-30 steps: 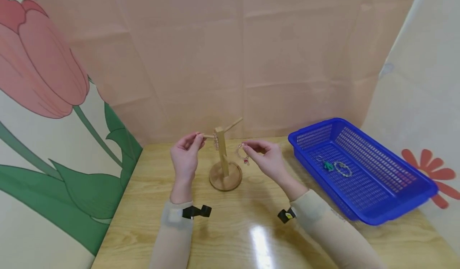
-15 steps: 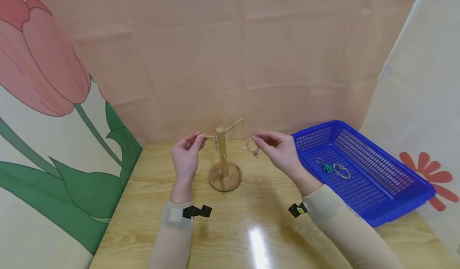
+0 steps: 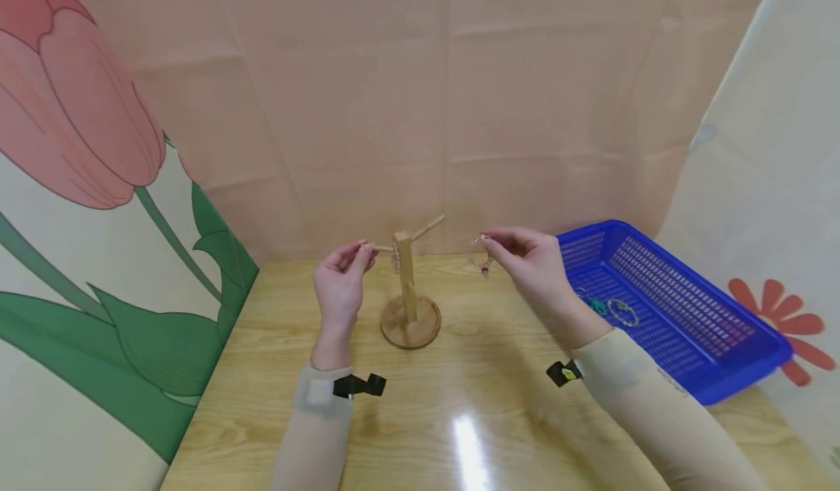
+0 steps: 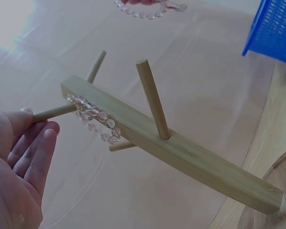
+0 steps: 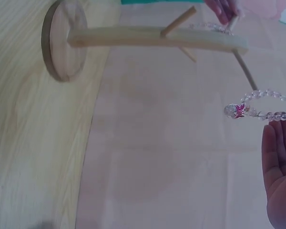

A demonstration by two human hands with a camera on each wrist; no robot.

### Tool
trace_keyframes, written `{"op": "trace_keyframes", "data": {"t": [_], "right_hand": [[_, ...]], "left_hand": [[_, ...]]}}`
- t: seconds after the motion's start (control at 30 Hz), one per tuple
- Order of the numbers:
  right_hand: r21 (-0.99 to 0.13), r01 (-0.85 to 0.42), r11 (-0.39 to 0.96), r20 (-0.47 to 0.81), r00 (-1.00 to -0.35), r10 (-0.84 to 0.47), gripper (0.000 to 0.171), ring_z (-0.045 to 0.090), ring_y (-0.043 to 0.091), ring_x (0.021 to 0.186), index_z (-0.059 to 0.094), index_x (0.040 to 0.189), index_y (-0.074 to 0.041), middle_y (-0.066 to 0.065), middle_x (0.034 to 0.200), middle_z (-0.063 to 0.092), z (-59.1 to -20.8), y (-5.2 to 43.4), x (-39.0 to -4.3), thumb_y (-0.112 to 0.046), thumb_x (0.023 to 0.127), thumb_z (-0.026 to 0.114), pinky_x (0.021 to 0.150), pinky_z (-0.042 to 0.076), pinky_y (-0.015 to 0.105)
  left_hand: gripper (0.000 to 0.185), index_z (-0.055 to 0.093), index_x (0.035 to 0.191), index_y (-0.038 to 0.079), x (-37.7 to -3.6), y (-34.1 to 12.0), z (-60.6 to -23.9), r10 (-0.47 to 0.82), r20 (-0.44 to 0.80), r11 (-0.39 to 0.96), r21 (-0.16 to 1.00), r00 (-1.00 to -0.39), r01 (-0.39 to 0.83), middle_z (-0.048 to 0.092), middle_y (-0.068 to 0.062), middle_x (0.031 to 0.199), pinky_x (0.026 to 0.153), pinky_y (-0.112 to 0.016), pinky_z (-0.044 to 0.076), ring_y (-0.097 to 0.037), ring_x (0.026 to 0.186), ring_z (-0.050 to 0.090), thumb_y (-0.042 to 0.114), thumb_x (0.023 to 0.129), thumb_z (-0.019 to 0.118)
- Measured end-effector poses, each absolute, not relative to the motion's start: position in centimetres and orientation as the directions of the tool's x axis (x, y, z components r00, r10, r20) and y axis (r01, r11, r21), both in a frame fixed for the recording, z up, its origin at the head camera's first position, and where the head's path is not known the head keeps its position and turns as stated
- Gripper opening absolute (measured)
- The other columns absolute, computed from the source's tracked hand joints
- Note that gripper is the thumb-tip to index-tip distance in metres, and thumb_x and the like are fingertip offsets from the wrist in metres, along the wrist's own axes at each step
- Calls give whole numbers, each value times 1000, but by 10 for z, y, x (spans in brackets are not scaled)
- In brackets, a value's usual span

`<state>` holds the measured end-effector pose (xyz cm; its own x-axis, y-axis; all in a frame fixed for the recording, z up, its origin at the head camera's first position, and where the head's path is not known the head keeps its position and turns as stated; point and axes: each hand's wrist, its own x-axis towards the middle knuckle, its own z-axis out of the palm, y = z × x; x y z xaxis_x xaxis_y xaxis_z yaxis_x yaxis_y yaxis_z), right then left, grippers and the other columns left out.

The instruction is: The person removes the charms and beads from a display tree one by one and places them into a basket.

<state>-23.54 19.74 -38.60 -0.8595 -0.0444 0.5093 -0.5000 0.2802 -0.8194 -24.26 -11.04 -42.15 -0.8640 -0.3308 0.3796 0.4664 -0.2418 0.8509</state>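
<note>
My left hand (image 3: 340,283) pinches the tip of the left peg (image 4: 55,113) on a wooden stand (image 3: 407,279) with a round base. A pink and clear beaded bracelet (image 4: 105,114) hangs on that peg, against the post. To the right of the stand, in the air, my right hand (image 3: 533,268) holds a second clear-pink beaded bracelet (image 5: 280,116) between thumb and fingers. A pink and silvery charm (image 5: 236,111) dangles from it. In the right wrist view this bracelet overlaps the end of a bare peg (image 5: 245,70).
At the right stands a blue perforated basket (image 3: 689,279) holding a green piece (image 3: 598,306) and a pale yellowish bracelet (image 3: 623,313). A pink cloth backdrop (image 3: 341,111) rises behind the wooden table (image 3: 275,374). Other pegs stick out from the post.
My right hand has moved right and slightly up, away from the stand, carrying the bracelet with it. My left hand has stayed on the peg.
</note>
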Motion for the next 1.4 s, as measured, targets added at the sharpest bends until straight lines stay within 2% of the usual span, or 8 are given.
{"op": "trace_keyframes", "data": {"t": [0.13,0.27,0.47,0.7,0.93,1.13,1.2,1.4], "right_hand": [[-791,-525,315,542,-840,-40,17,71,8,84,82,114,-4,16,103,80,-384,211,-237,-9,98,81,72,57,16],[-756,-545,363,573,-819,-35,19,72,2,84,81,115,-2,11,104,81,-382,226,-239,-5,97,81,73,58,15],[-767,-503,399,544,-839,-11,22,73,3,88,81,118,-4,-1,104,81,-380,251,-239,-15,100,80,75,58,14],[-759,-423,495,503,-863,34,27,72,1,89,81,122,-7,5,108,80,-380,282,-238,-23,100,80,75,56,11],[-783,-304,542,425,-898,111,39,70,2,92,78,129,-9,-13,106,76,-381,318,-243,-37,102,76,75,55,9],[-766,-213,607,343,-934,105,47,67,1,95,76,133,-12,-1,116,76,-386,336,-242,-47,103,72,77,53,8],[-751,-203,628,338,-935,102,47,67,0,93,76,132,-12,-1,115,76,-388,340,-241,-48,103,72,75,52,8],[-730,-211,650,373,-920,119,40,66,-4,87,79,125,-12,-22,99,73,-391,349,-239,-45,102,75,72,50,7]], "left_hand": [[12,77,107,-8,-241,-110,-421,-330,380,-245,849,-864,467,81,-10,97,80,-32,65,-18,85,80,-4,96,78],[14,76,108,-10,-241,-110,-420,-332,379,-242,851,-864,466,81,-11,98,81,-32,65,-18,87,80,-3,96,78],[13,77,108,-8,-240,-110,-420,-344,366,-250,852,-865,460,81,-13,99,81,-32,65,-18,87,80,-5,95,78],[10,78,105,-4,-240,-111,-424,-354,360,-257,850,-863,460,81,-12,98,81,-32,65,-18,86,80,-5,96,78],[22,70,113,-19,-241,-113,-424,-351,376,-240,849,-857,471,81,-14,99,81,-31,65,-17,87,79,-5,96,77],[13,76,108,-10,-241,-113,-424,-355,369,-245,850,-859,466,81,-12,97,81,-32,65,-17,86,80,-5,96,77],[11,77,107,-8,-241,-113,-424,-355,369,-248,849,-859,467,81,-12,98,81,-32,65,-18,87,80,-5,96,78],[11,78,107,-6,-242,-113,-424,-354,377,-246,845,-856,474,81,-13,98,81,-32,65,-18,87,80,-3,96,79]]}}
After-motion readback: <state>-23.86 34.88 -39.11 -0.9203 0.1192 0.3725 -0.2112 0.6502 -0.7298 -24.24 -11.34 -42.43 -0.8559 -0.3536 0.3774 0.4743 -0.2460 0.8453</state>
